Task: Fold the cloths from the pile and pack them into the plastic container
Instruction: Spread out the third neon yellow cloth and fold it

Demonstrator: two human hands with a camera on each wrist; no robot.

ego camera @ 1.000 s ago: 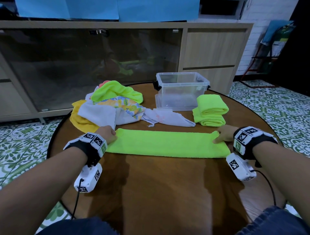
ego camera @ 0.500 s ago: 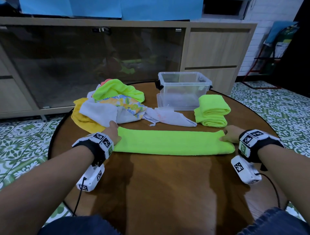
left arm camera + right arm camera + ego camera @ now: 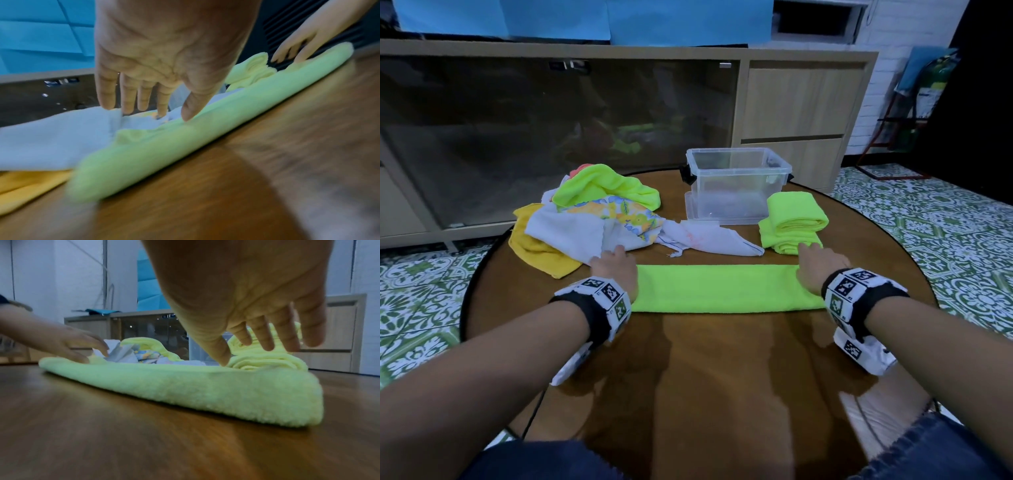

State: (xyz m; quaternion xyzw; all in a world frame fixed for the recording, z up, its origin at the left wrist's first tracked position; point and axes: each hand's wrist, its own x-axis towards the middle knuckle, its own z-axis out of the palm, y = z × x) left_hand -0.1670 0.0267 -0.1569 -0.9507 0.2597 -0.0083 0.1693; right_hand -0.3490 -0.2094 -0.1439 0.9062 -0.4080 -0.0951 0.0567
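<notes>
A lime-green cloth (image 3: 722,287) lies folded into a long strip across the round wooden table (image 3: 705,370). My left hand (image 3: 616,269) is over its left end, fingers straight, thumb touching the strip (image 3: 185,138). My right hand (image 3: 818,270) is over the right end with fingers spread, thumb tip on the cloth (image 3: 205,386). Neither hand grips it. The pile of unfolded cloths (image 3: 592,219) sits at the back left. The clear plastic container (image 3: 736,185) stands at the back centre. Two folded lime-green cloths (image 3: 792,222) are stacked to its right.
A white cloth (image 3: 705,240) trails from the pile toward the container. A yellow cloth (image 3: 537,250) lies under the pile's left side. A low cabinet with dark glass doors (image 3: 551,137) stands behind the table. Bare tabletop stretches in front of the strip.
Both hands have slid from the near corners of the strip up onto its ends, fingers now stretched out flat. The strip lies a little farther from me and looks narrower.
</notes>
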